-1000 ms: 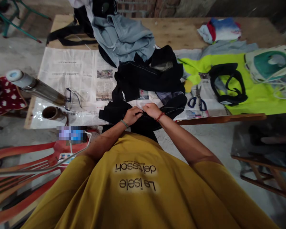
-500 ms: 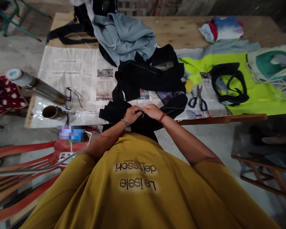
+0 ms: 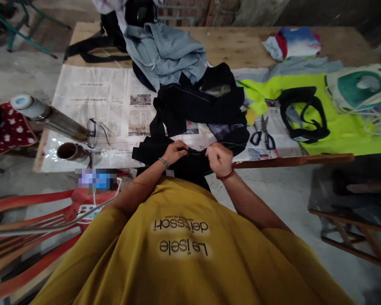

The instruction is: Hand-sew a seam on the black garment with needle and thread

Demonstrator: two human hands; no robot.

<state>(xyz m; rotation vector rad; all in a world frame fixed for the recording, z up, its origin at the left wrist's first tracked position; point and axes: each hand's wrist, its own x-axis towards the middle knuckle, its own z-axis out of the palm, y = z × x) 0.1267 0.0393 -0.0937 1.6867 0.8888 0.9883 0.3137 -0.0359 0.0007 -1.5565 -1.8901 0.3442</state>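
At the table's front edge my left hand [image 3: 175, 152] pinches a fold of black cloth [image 3: 152, 148] between thumb and fingertips. My right hand [image 3: 220, 160] is closed, raised a little to the right of the fold, and slightly blurred. A fine thread [image 3: 236, 144] shows beside its knuckles, and a faint line runs between the two hands. Whether a needle is in the right fingers is too small to tell. More black garments [image 3: 197, 103] lie just beyond both hands, heaped on newspaper.
Blue-handled scissors [image 3: 264, 134], a black strap [image 3: 305, 114] and an iron [image 3: 358, 87] on a neon-yellow garment [image 3: 343, 135] lie to the right. At left are a bottle [image 3: 51, 118], eyeglasses [image 3: 97, 132] and a brown cup [image 3: 70, 152]. A red chair [image 3: 44, 199] stands below.
My right hand has moved away from my left, to the right and slightly nearer my body, turning knuckles up. My left hand still pinches the black cloth.
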